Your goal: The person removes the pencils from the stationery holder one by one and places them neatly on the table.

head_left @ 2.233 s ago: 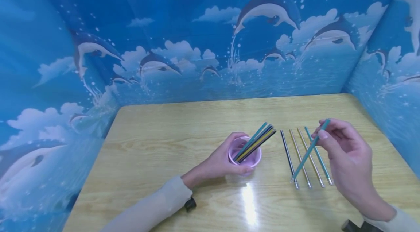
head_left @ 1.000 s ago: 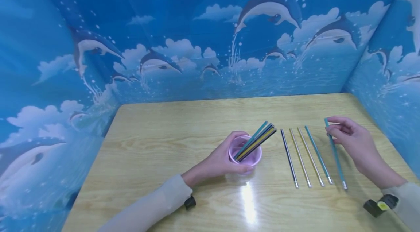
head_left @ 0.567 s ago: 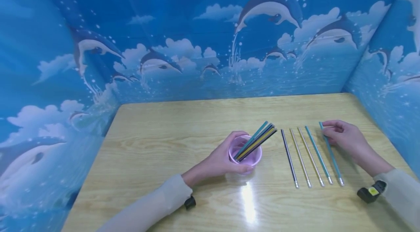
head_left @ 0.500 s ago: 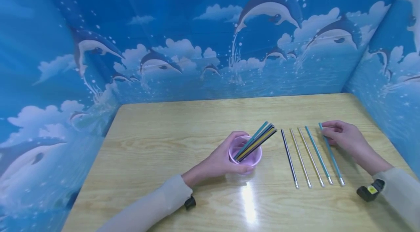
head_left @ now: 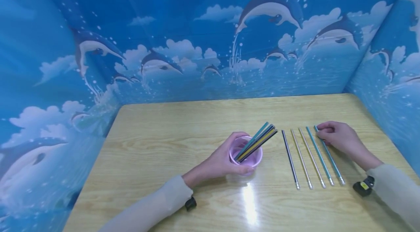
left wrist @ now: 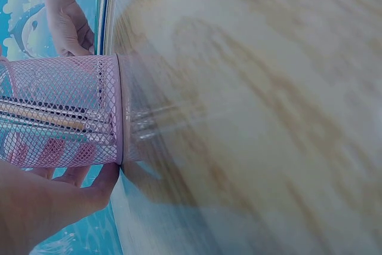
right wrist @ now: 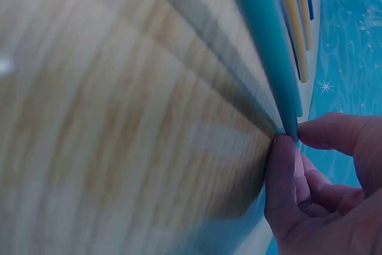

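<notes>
My left hand (head_left: pixel 220 161) holds a pink mesh pencil cup (left wrist: pixel 59 82) round its side on the table. Several pencils (head_left: pixel 257 143), among them teal, dark and yellow ones, lean in the cup toward the right. At the right end of a row of pencils, my right hand (head_left: pixel 342 140) pinches a teal pencil (right wrist: pixel 271 46) by its far end between thumb and finger. That pencil lies along the table, its eraser end toward me. Just left of it is another teal pencil (head_left: pixel 319 155), close and nearly parallel at the far end.
Two wood-coloured pencils (head_left: pixel 301 159) and a dark pencil (head_left: pixel 290 159) continue the row leftward, toward the cup. The wooden table (head_left: pixel 157 130) meets a blue dolphin-print backdrop (head_left: pixel 183 78) at its back and sides.
My right hand first carried the teal pencil over the row, then set it down at the right end and slid it left, closer to the other teal pencil. My left hand and the cup stayed put.
</notes>
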The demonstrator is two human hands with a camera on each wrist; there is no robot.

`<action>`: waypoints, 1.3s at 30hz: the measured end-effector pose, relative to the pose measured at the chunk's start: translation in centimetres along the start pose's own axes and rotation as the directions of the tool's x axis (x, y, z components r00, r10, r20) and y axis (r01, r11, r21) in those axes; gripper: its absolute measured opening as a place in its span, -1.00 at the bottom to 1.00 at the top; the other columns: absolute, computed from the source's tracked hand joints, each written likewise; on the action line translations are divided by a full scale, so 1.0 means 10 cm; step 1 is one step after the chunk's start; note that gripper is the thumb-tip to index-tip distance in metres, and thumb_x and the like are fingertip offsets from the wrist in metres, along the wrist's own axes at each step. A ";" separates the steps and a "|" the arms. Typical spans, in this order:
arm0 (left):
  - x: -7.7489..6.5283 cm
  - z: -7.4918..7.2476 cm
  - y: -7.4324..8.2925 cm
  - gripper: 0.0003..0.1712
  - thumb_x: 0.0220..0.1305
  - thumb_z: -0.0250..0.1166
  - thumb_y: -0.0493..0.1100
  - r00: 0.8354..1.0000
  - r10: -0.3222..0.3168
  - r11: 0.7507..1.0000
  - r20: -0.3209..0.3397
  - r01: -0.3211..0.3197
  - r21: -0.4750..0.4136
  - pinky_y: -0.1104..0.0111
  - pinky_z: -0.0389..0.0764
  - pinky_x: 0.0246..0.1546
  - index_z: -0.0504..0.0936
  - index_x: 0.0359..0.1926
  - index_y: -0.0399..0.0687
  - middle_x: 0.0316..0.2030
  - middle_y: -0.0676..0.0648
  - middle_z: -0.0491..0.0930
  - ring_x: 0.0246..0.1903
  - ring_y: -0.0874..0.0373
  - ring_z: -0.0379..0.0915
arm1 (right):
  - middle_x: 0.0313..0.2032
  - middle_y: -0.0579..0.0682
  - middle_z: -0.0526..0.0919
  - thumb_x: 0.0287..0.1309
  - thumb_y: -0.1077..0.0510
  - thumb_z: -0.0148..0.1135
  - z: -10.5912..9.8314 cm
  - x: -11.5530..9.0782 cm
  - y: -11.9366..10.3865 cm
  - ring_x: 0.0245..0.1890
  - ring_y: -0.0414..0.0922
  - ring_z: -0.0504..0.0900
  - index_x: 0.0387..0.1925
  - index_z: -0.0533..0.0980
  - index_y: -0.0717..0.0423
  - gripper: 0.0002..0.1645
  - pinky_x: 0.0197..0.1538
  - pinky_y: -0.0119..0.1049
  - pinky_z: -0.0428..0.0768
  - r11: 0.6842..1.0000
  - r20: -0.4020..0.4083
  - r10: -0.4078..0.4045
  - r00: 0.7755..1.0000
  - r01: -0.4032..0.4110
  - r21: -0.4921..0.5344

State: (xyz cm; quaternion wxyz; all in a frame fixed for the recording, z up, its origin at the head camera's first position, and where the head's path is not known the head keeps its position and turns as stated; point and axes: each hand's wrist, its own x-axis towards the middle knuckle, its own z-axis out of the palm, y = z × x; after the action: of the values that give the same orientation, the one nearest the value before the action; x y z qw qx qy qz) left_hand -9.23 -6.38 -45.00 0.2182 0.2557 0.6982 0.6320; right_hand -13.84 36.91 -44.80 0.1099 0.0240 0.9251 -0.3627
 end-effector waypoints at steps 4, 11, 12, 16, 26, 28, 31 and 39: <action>-0.01 0.00 0.00 0.14 0.12 0.72 -0.26 1.000 -0.002 1.000 0.000 0.002 0.008 0.20 0.52 0.39 0.26 0.61 0.05 0.39 0.05 0.53 0.38 0.13 0.46 | -0.13 0.21 0.78 0.52 0.08 0.29 0.00 0.00 -0.03 -0.29 -0.11 0.72 0.22 0.53 0.51 -0.46 -0.28 -0.31 0.67 0.997 -0.016 -0.022 1.000 0.020 -0.080; 0.00 -0.01 0.00 0.13 0.12 0.72 -0.26 1.000 0.003 1.000 0.001 -0.003 0.008 0.19 0.52 0.40 0.27 0.60 0.07 0.39 0.04 0.53 0.39 0.12 0.45 | -0.17 0.19 0.77 0.50 0.09 0.31 0.00 0.01 -0.03 -0.24 -0.04 0.71 0.17 0.58 0.48 -0.50 -0.20 -0.21 0.60 0.988 -0.041 -0.039 0.998 0.033 -0.151; 0.00 -0.01 0.00 0.13 0.12 0.72 -0.26 1.000 0.004 1.000 0.002 -0.004 0.009 0.20 0.52 0.40 0.27 0.60 0.07 0.39 0.04 0.53 0.39 0.13 0.45 | -0.17 0.19 0.77 0.50 0.08 0.31 0.00 0.01 -0.03 -0.24 -0.03 0.71 0.17 0.58 0.48 -0.50 -0.20 -0.21 0.60 0.988 -0.041 -0.038 0.998 0.032 -0.152; 0.00 -0.01 0.00 0.13 0.12 0.72 -0.26 1.000 0.004 1.000 0.003 -0.004 0.009 0.20 0.52 0.40 0.26 0.61 0.06 0.39 0.04 0.53 0.39 0.13 0.45 | -0.17 0.21 0.76 0.51 0.06 0.31 0.01 0.00 -0.02 -0.23 0.03 0.72 0.16 0.57 0.48 -0.49 -0.17 -0.12 0.62 0.988 -0.046 -0.038 0.998 0.030 -0.153; -0.01 -0.01 0.01 0.14 0.11 0.72 -0.24 1.000 -0.009 1.000 -0.002 0.009 0.009 0.21 0.53 0.39 0.27 0.61 0.08 0.38 0.05 0.54 0.37 0.13 0.46 | 0.15 0.55 0.59 0.63 -0.11 0.16 0.00 -0.12 -0.02 0.12 0.45 0.59 0.29 0.47 0.51 -0.30 0.09 0.35 0.60 0.993 -0.052 -0.004 0.999 -0.002 -0.119; -0.01 0.00 0.00 0.13 0.11 0.72 -0.24 1.000 -0.010 1.000 -0.004 0.010 0.009 0.22 0.53 0.38 0.28 0.60 0.11 0.38 0.04 0.54 0.37 0.13 0.46 | 0.19 0.58 0.55 0.66 -0.12 0.11 0.00 -0.15 -0.01 0.11 0.41 0.61 0.33 0.42 0.54 -0.27 0.06 0.20 0.70 0.997 -0.050 0.012 0.999 -0.016 -0.077; 0.00 0.00 0.00 0.11 0.13 0.71 -0.25 1.000 -0.012 1.000 0.000 0.012 0.003 0.24 0.53 0.38 0.29 0.59 0.14 0.37 0.04 0.54 0.37 0.14 0.46 | 0.21 0.59 0.52 0.69 -0.08 0.06 -0.01 -0.22 -0.01 -0.03 0.14 0.71 0.36 0.37 0.59 -0.26 -0.10 -0.21 0.78 0.999 -0.049 0.028 0.998 -0.029 -0.017; 0.00 -0.01 0.01 0.11 0.15 0.70 -0.25 1.000 -0.021 1.000 0.006 0.021 -0.010 0.26 0.55 0.36 0.28 0.60 0.14 0.38 0.03 0.54 0.38 0.11 0.47 | 0.12 0.27 0.65 0.70 -0.04 0.05 0.06 -0.37 -0.13 -0.24 -0.55 0.56 0.45 0.34 0.53 -0.28 -0.22 -0.54 0.67 0.989 -0.131 0.009 0.991 0.011 0.151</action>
State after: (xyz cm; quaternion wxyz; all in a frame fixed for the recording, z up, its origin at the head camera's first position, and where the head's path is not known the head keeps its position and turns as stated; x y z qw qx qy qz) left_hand -9.23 -6.44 -44.93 0.2283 0.2493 0.6970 0.6324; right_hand -10.28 35.71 -43.53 0.0463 0.0555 0.9002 -0.4294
